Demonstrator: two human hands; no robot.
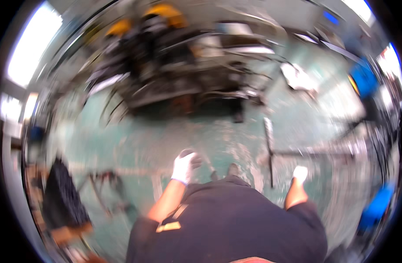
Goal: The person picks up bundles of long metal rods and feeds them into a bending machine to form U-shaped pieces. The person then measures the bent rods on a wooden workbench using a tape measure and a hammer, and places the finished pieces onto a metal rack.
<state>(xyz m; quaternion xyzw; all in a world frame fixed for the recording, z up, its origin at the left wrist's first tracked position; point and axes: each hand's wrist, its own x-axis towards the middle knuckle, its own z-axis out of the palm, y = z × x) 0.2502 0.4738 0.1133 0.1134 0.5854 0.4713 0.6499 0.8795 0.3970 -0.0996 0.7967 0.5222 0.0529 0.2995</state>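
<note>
My left hand (186, 166), in a white glove with grey fingertips, hangs in front of my body over the green floor. Its fingers are loosely curled and nothing shows in them. My right hand (300, 174), also in a pale glove, is out to the right, smeared by motion, so its fingers cannot be made out. Nearest to it is a T-shaped dark metal frame (315, 153) on the floor. Neither hand touches any object that I can see. One of my shoes (233, 169) shows below my dark clothing.
A blurred bench or machine (166, 87) with dark parts and yellow shapes (166, 15) stands ahead. A white item (297, 76) lies beyond the metal frame. Blue objects (363, 79) line the right. A dark-draped seat or stand (63, 197) is at left, beside a low metal stand (100, 188).
</note>
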